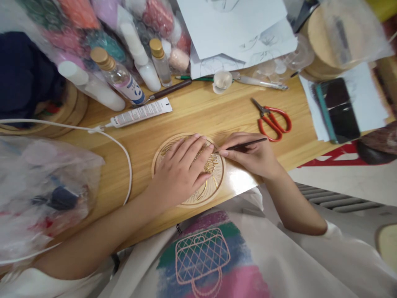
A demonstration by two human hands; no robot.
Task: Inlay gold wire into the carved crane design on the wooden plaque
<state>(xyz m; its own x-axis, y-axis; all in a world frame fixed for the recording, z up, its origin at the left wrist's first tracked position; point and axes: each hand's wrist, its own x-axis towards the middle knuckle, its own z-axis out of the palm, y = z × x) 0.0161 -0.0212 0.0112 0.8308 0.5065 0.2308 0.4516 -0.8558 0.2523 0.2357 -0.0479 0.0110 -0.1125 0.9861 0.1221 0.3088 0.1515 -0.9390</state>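
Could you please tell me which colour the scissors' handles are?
The handles are orange-red, best seen in the head view.

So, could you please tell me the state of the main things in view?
Round panel: flat, under left hand
Slim dark tool: in right hand
Red-handled scissors: unheld, blades apparently closed
White tube: lying down
Labelled bottle: capped
Small clear bottle: capped
Phone: screen dark

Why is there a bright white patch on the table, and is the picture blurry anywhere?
In the head view, light glares off the glossy table, making the white patch below the right hand; in the same head view, the plastic bag at left looks soft and smeary, while the scissors look clearer.
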